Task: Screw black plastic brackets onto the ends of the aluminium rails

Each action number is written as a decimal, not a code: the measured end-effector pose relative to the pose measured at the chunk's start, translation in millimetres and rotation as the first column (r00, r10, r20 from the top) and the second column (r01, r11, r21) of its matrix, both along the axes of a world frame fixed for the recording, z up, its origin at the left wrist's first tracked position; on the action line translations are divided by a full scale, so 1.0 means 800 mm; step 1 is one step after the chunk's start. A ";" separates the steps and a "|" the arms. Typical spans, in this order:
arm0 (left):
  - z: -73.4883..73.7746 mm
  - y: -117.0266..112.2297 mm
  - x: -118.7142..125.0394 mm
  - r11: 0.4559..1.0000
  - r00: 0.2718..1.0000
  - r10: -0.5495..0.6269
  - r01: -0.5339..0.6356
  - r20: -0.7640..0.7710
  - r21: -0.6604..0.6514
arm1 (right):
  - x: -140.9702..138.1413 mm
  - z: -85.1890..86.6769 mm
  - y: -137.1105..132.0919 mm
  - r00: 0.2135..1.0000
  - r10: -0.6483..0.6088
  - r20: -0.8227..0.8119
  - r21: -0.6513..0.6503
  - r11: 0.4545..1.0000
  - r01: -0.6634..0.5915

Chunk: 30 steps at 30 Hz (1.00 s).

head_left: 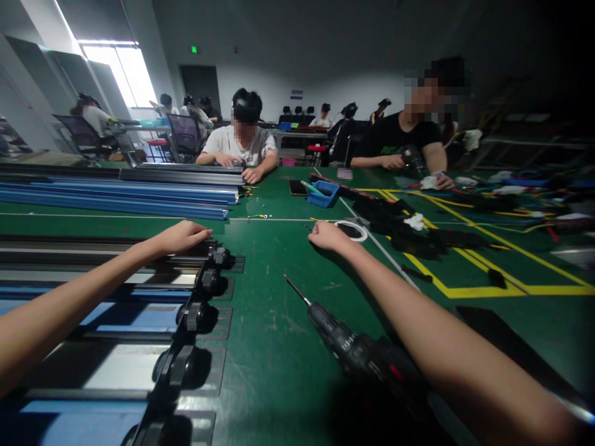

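My left hand [183, 236] lies palm down over the right end of the farthest long metal profile [100, 248], by a black cable gland [220, 256]. One finger stretches out to the right; the others are partly hidden. My right hand [326, 236] is closed, fingers curled together, low over the green table beside a white ring-shaped roll [357, 231]. Whatever its fingers hold is out of sight. A black power drill [344, 341] with a long bit lies below my right forearm, its bit pointing away to the left.
Profiles with black end glands fill the left; blue profiles [139, 195] lie beyond them. A blue bin [323, 194] stands mid-table. Cables and black strips [409, 229] spread rightward over yellow tape lines [511, 291]. Two people work across the table, one holding a drill [413, 160].
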<state>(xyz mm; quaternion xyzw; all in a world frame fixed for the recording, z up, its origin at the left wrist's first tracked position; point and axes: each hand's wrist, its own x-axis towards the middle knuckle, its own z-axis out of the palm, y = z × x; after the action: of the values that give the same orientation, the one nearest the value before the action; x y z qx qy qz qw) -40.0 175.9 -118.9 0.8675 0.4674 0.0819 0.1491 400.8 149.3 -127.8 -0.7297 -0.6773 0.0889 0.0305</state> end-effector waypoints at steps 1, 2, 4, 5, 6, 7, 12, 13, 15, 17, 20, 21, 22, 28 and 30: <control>0.000 -0.001 0.000 1.000 1.000 0.006 -0.006 -0.004 0.002 | 0.000 0.000 0.001 1.000 -0.002 -0.011 0.007 1.000 0.002; 0.001 -0.001 0.001 1.000 1.000 0.010 -0.010 -0.006 0.005 | 0.001 0.000 0.002 1.000 -0.003 -0.024 0.014 1.000 0.003; 0.002 -0.003 0.002 1.000 1.000 0.009 -0.009 -0.006 0.007 | 0.004 -0.001 0.004 0.999 -0.004 -0.050 0.024 1.000 0.006; 0.003 -0.004 0.003 1.000 1.000 0.005 -0.005 -0.004 0.007 | 0.007 -0.001 0.006 0.998 -0.004 -0.065 0.028 1.000 0.006; 0.003 -0.004 0.003 1.000 1.000 0.002 -0.002 -0.003 0.008 | 0.010 -0.001 0.008 0.997 -0.002 -0.083 0.032 0.999 0.005; 0.003 -0.005 0.003 1.000 1.000 -0.001 0.001 -0.002 0.008 | 0.013 -0.002 0.009 0.995 0.004 -0.103 0.037 0.999 0.000; 0.004 -0.006 0.003 1.000 1.000 -0.019 0.019 0.007 0.018 | 0.024 0.001 0.010 0.983 0.047 -0.178 0.152 0.988 -0.019; 0.004 -0.006 0.002 1.000 1.000 -0.020 0.019 0.008 0.022 | 0.025 0.001 0.009 0.982 0.050 -0.184 0.190 0.982 -0.014; 0.003 -0.007 0.002 1.000 1.000 -0.014 0.014 0.008 0.027 | 0.025 0.002 0.006 0.978 0.067 -0.197 0.256 0.967 -0.015; 0.002 -0.008 0.002 0.999 1.000 0.000 0.000 0.008 0.032 | 0.024 0.001 0.003 0.969 0.117 -0.216 0.298 0.953 -0.048; 0.000 -0.008 0.002 0.999 1.000 0.020 -0.020 0.008 0.030 | 0.020 -0.002 0.001 0.943 0.225 -0.245 0.318 0.937 -0.141; -0.001 -0.008 0.002 0.999 1.000 0.025 -0.025 0.007 0.026 | 0.018 -0.002 0.000 0.931 0.260 -0.256 0.316 0.933 -0.174; -0.002 -0.008 0.002 0.999 1.000 0.030 -0.030 0.004 0.022 | 0.015 -0.002 -0.001 0.918 0.292 -0.268 0.311 0.928 -0.204; -0.002 -0.010 0.003 0.998 0.998 0.063 -0.063 -0.025 0.005 | -0.012 0.008 -0.010 0.840 0.387 -0.379 0.257 0.917 -0.306; -0.002 -0.011 0.003 0.997 0.997 0.073 -0.073 -0.027 0.005 | -0.022 0.011 -0.015 0.814 0.395 -0.425 0.218 0.918 -0.331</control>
<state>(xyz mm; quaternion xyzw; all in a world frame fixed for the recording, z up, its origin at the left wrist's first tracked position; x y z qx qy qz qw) -37.3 166.8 -120.3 0.8513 0.5005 0.0764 0.1377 383.4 137.3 -118.8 -0.5407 -0.7817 0.2180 0.2217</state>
